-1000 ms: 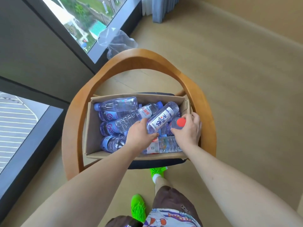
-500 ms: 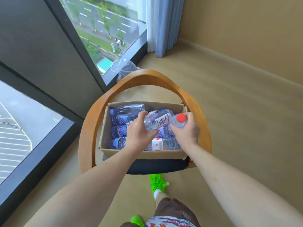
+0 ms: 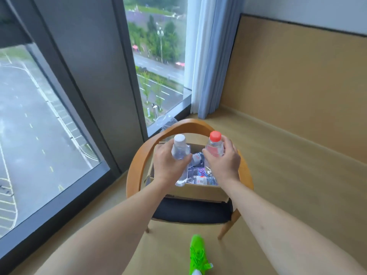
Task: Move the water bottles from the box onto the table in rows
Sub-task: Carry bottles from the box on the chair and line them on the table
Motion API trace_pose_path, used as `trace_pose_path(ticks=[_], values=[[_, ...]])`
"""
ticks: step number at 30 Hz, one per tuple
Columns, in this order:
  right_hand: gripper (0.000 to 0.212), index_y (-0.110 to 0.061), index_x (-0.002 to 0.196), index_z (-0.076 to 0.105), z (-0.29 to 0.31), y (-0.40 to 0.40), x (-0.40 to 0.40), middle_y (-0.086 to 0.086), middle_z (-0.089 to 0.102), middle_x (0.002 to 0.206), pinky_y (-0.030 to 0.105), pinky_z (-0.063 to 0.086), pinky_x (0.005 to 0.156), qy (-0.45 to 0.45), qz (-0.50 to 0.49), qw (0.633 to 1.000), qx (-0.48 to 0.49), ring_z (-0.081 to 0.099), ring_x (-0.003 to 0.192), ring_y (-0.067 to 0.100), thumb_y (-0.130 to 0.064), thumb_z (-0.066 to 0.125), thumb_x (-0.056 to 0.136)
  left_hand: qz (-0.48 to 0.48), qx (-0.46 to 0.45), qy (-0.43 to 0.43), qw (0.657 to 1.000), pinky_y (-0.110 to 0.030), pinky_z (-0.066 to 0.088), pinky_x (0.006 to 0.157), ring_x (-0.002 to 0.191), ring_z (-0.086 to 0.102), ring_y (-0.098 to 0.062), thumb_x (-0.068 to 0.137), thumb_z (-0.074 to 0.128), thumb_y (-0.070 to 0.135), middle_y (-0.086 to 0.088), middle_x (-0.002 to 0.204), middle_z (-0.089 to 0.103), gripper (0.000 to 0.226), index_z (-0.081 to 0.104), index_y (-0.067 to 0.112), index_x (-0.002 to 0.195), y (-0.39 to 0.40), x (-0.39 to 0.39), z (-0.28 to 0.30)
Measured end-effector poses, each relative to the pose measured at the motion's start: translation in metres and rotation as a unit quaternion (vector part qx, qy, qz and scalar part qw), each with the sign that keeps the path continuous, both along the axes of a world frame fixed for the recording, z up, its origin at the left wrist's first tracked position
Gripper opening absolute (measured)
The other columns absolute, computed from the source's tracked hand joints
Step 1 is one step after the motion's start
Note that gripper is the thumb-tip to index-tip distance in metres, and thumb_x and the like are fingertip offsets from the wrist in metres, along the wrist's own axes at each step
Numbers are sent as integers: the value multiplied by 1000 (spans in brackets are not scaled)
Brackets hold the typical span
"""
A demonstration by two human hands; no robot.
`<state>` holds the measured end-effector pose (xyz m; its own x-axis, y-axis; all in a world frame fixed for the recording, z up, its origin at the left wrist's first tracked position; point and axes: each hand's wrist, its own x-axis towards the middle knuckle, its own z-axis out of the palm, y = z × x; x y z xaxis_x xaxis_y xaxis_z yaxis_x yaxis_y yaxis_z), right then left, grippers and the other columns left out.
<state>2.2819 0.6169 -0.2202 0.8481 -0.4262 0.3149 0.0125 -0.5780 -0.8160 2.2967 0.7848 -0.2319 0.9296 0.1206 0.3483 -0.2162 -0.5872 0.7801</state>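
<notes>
A cardboard box [image 3: 200,190] sits on the dark seat of a wooden chair [image 3: 137,161]. Several water bottles [image 3: 200,174] lie inside it. My left hand [image 3: 168,167] grips a clear bottle with a white cap [image 3: 179,149], held upright above the box. My right hand [image 3: 223,162] grips a clear bottle with a red cap [image 3: 214,145], also upright above the box. No table is in view.
The chair's curved back faces a floor-to-ceiling window [image 3: 49,120] and a blue curtain [image 3: 206,56]. A clear plastic bag [image 3: 165,121] lies behind the chair. My green shoe [image 3: 197,253] stands on the tan floor [image 3: 294,175] in front of the chair.
Both hands have lifted their bottles out of the box and turned them upright. The camera has tilted up, showing more window and wall.
</notes>
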Motion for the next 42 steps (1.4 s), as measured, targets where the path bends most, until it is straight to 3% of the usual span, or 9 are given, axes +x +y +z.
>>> trace_pose_path(ticks=[4, 9, 19, 22, 26, 30, 34, 36, 42], values=[[61, -25, 130, 59, 25, 26, -19, 2, 58, 109, 25, 41, 87, 7, 62, 998, -7, 50, 92, 12, -36, 82, 75, 61, -51, 9, 997, -22, 33, 89, 106, 46, -6, 80, 78, 40, 16, 111, 50, 51, 51, 40, 123, 23, -34, 14], [45, -35, 117, 63, 45, 62, -30, -2, 65, 101, 32, 49, 84, 30, 208, 978, 4, 59, 92, 16, -43, 79, 76, 114, -58, 23, 992, -11, 42, 66, 81, 61, 7, 74, 78, 52, 26, 86, 61, 45, 44, 57, 103, 60, -71, 38], [34, -33, 102, 61, 42, 125, -96, -19, 66, 82, 19, 46, 67, 16, 469, 883, -1, 64, 78, 2, -41, 81, 75, 348, -29, 30, 937, -14, 50, 62, 68, 66, -1, 66, 81, 53, 14, 72, 70, 38, 63, 35, 95, 110, -221, 62], [43, -31, 113, 62, 40, 150, -140, -13, 70, 90, 29, 54, 76, 47, 546, 836, 13, 66, 82, 5, -42, 80, 76, 421, -27, 49, 906, -25, 55, 71, 73, 68, -8, 68, 83, 50, 7, 77, 71, 48, 67, 28, 107, 119, -286, 65], [37, -47, 95, 57, 50, 192, -216, -19, 69, 79, 30, 56, 78, 49, 637, 768, 38, 67, 77, -1, -36, 84, 72, 517, -14, 45, 854, -12, 45, 66, 78, 66, -12, 67, 85, 50, 5, 78, 71, 55, 66, 21, 110, 132, -380, 71], [37, -48, 96, 61, 67, 230, -300, -22, 71, 79, 28, 56, 72, 40, 708, 703, 62, 68, 76, -2, -37, 84, 70, 588, -36, 32, 808, -32, 58, 80, 81, 69, -9, 66, 80, 56, 9, 78, 72, 61, 66, 25, 116, 138, -478, 82], [44, -66, 96, 55, 79, 256, -423, -32, 68, 85, 22, 56, 67, 27, 778, 623, 80, 68, 78, -7, -44, 83, 70, 670, -21, -11, 742, -4, 37, 59, 69, 61, 13, 65, 80, 60, 19, 60, 66, 50, 62, 41, 107, 130, -605, 89], [44, -69, 96, 54, 79, 265, -490, -34, 67, 87, 26, 58, 70, 30, 804, 588, 83, 68, 80, -6, -49, 83, 69, 702, -35, -25, 711, -5, 38, 58, 73, 59, 18, 61, 79, 61, 22, 60, 66, 55, 65, 39, 109, 122, -671, 92], [65, -42, 127, 56, 72, 275, -695, -28, 63, 89, 28, 54, 80, 61, 858, 509, 47, 65, 86, -2, -52, 82, 68, 772, -63, -42, 631, -10, 43, 56, 69, 65, 0, 56, 81, 55, 16, 72, 69, 43, 66, 39, 93, 87, -878, 99]])
